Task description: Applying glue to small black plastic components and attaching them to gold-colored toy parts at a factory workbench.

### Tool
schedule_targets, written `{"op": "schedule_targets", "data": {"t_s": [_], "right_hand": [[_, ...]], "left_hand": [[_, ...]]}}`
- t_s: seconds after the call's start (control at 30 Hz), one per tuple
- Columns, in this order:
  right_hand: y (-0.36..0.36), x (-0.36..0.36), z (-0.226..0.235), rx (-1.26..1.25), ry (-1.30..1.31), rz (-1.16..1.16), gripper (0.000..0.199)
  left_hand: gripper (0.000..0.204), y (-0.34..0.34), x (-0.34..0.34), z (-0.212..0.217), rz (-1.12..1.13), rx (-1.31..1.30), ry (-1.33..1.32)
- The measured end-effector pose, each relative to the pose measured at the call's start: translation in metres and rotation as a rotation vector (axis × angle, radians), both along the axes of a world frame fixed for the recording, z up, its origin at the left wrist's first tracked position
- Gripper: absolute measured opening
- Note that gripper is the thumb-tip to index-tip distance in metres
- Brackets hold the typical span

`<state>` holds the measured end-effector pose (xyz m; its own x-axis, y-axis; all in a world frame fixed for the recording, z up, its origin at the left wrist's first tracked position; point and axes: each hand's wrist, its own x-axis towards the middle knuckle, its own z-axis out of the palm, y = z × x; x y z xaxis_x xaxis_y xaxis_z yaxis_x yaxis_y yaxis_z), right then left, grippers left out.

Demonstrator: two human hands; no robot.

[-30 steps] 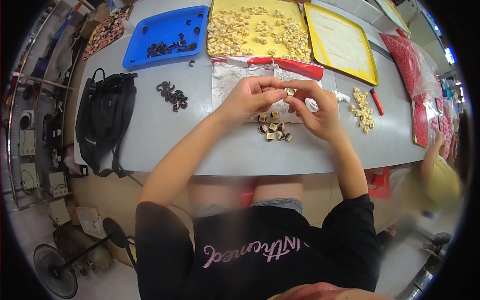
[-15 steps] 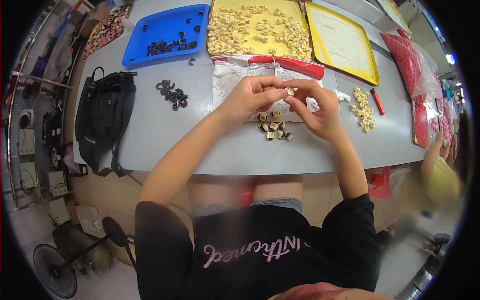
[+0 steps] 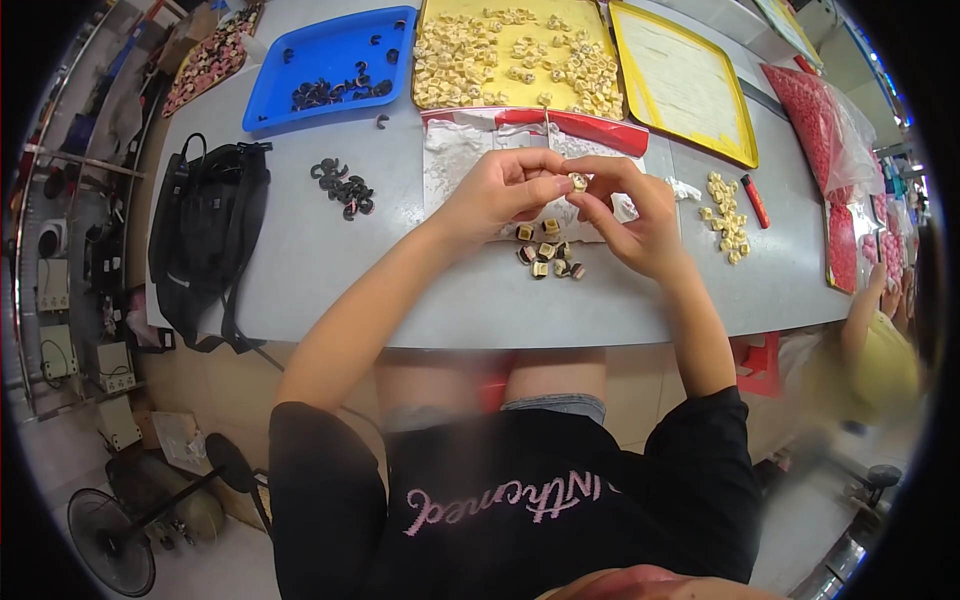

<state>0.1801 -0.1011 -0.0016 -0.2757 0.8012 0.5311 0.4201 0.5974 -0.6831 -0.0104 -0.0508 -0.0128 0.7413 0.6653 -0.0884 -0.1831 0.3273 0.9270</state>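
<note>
Over the white, smeared sheet, both hands meet fingertip to fingertip around a small cream-coloured blocky piece. My left hand is closed, its thumb and forefinger pressed against the piece from the left. Thumb and forefinger of my right hand pinch it from the other side. Fingers hide most of it, so I cannot tell whether a dark part is fitted on. Just below lies a group of cream pieces with dark curved parts around them. Loose dark curved pieces lie left, loose cream pieces right.
Behind stand a blue tray of dark pieces, a yellow tray of cream pieces and a yellow-rimmed tray. A black bag lies left; a red marker-like stick and a bag of pink pieces are right.
Hardly anything differs. Both hands keep their hold on the small cream piece, and the view has shifted very slightly.
</note>
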Motion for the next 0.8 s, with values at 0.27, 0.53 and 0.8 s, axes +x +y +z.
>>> {"op": "schedule_targets", "data": {"t_s": [0.27,0.53,0.8], "right_hand": [[0.0003,0.0009,-0.0035,0.002,0.011,-0.010,0.029],[0.0016,0.0021,-0.0018,0.046,0.000,0.014,0.028],[0.0009,0.0024,-0.0022,0.047,0.019,0.015,0.027]], "left_hand": [[0.023,0.0000,0.0003,-0.0009,-0.002,0.013,-0.003],[0.033,-0.0016,0.0013,0.0034,0.000,0.014,0.051],[0.029,-0.0001,0.0021,-0.0031,0.005,-0.035,-0.013]]}}
